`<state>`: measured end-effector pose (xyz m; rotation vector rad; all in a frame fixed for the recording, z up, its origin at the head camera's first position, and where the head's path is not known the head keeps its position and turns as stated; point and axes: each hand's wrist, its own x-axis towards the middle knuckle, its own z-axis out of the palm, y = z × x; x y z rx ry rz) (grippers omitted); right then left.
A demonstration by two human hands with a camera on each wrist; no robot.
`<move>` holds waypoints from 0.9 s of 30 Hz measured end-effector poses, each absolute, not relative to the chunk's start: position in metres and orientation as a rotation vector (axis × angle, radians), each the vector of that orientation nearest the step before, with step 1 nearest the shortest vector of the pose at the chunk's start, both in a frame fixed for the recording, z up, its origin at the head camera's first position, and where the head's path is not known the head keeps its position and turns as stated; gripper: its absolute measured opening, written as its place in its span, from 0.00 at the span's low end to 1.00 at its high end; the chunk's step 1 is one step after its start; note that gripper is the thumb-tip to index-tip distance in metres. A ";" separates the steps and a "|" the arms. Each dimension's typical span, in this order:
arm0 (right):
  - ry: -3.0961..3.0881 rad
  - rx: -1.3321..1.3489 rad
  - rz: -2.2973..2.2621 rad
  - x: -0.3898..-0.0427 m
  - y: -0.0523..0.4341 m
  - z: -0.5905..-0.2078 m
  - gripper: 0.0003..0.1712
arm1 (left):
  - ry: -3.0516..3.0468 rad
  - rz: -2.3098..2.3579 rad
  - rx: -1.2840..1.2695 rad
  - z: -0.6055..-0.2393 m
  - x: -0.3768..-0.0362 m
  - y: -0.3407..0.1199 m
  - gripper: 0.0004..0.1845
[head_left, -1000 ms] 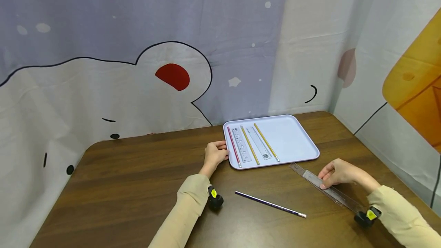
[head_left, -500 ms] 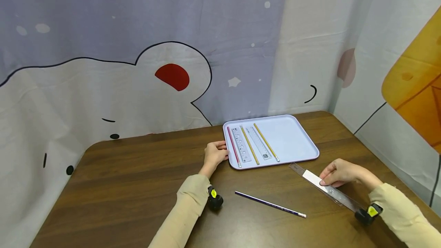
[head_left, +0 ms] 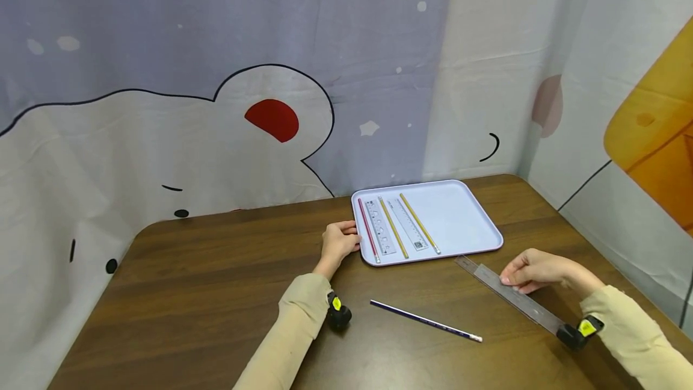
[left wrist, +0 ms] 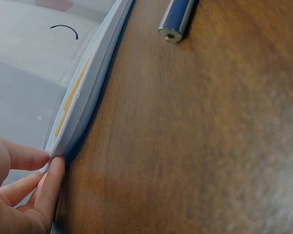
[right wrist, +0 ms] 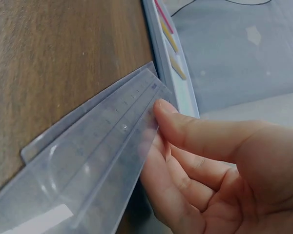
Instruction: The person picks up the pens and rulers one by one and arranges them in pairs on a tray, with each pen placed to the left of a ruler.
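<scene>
My left hand (head_left: 338, 244) pinches the left rim of the white tray (head_left: 462, 215), thumb above and fingers below in the left wrist view. On the right, my right hand (head_left: 533, 271) holds a clear ruler (right wrist: 102, 141) by its edge between thumb and fingers. Most of a second clear ruler (right wrist: 44, 144) lies under it on the table, its far end close to the tray's front edge. In the tray, from the left, are a red pencil (head_left: 369, 230), a ruler with cut-out shapes (head_left: 381, 227), a yellow pencil (head_left: 393, 227), another clear ruler (head_left: 408, 224) and another yellow pencil (head_left: 420, 223).
A dark blue pencil (head_left: 425, 320) with a white eraser end lies in front of the tray, between the two arms. The brown wooden table (head_left: 216, 294) meets a patterned curtain (head_left: 260, 155) at its back and right sides.
The ruler in my right hand has tilted a little and its bright reflection has come and gone. My left hand and the tray have stayed put.
</scene>
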<state>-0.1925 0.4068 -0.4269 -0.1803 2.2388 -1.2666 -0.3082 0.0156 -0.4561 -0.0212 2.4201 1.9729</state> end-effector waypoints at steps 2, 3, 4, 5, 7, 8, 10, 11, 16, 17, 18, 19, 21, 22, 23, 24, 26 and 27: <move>2.241 -0.178 -1.269 -0.193 0.406 -0.426 0.22 | 2.423 1.974 -0.019 -0.456 -0.309 0.016 0.22; 2.241 -0.180 -1.270 -0.194 0.405 -0.426 0.22 | 2.424 1.974 -0.016 -0.456 -0.309 0.016 0.22; 2.241 -0.180 -1.272 -0.194 0.405 -0.426 0.22 | 2.427 1.974 -0.014 -0.457 -0.309 0.016 0.22; 2.239 -0.181 -1.274 -0.195 0.405 -0.425 0.22 | 2.427 1.974 -0.012 -0.457 -0.309 0.016 0.22; 2.231 -0.188 -1.282 -0.197 0.404 -0.426 0.22 | 2.428 1.974 -0.013 -0.457 -0.310 0.016 0.22; 2.224 -0.194 -1.288 -0.197 0.404 -0.426 0.21 | 2.428 1.973 -0.014 -0.458 -0.310 0.016 0.22; 2.217 -0.201 -1.299 -0.199 0.404 -0.427 0.20 | 2.426 1.972 -0.018 -0.457 -0.309 0.016 0.22; 2.213 -0.204 -1.304 -0.199 0.403 -0.427 0.20 | 2.424 1.970 -0.023 -0.457 -0.309 0.016 0.22; 2.212 -0.195 -1.323 -0.201 0.402 -0.427 0.17 | 2.425 1.954 -0.026 -0.456 -0.309 0.016 0.21; 2.214 -0.199 -1.325 -0.202 0.402 -0.427 0.17 | 2.427 1.950 -0.025 -0.456 -0.309 0.016 0.21; 2.215 -0.196 -1.329 -0.202 0.402 -0.426 0.17 | 2.429 1.947 -0.021 -0.455 -0.309 0.016 0.21; 2.216 -0.193 -1.334 -0.202 0.402 -0.425 0.17 | 2.431 1.943 -0.018 -0.455 -0.309 0.016 0.21; 2.220 -0.197 -1.341 -0.203 0.401 -0.424 0.17 | 2.437 1.937 -0.009 -0.454 -0.308 0.016 0.20; 2.223 -0.195 -1.345 -0.204 0.400 -0.423 0.16 | 2.437 1.936 -0.005 -0.454 -0.308 0.016 0.20; 2.226 -0.196 -1.347 -0.204 0.400 -0.422 0.17 | 2.437 1.938 -0.002 -0.454 -0.308 0.016 0.20; 2.227 -0.190 -1.348 -0.205 0.399 -0.422 0.16 | 2.435 1.940 -0.002 -0.454 -0.308 0.016 0.20; 2.236 -0.194 -1.346 -0.206 0.398 -0.421 0.17 | 2.432 1.942 -0.004 -0.454 -0.307 0.015 0.21; 2.241 -0.196 -1.345 -0.206 0.397 -0.420 0.18 | 2.429 1.942 -0.007 -0.454 -0.307 0.015 0.21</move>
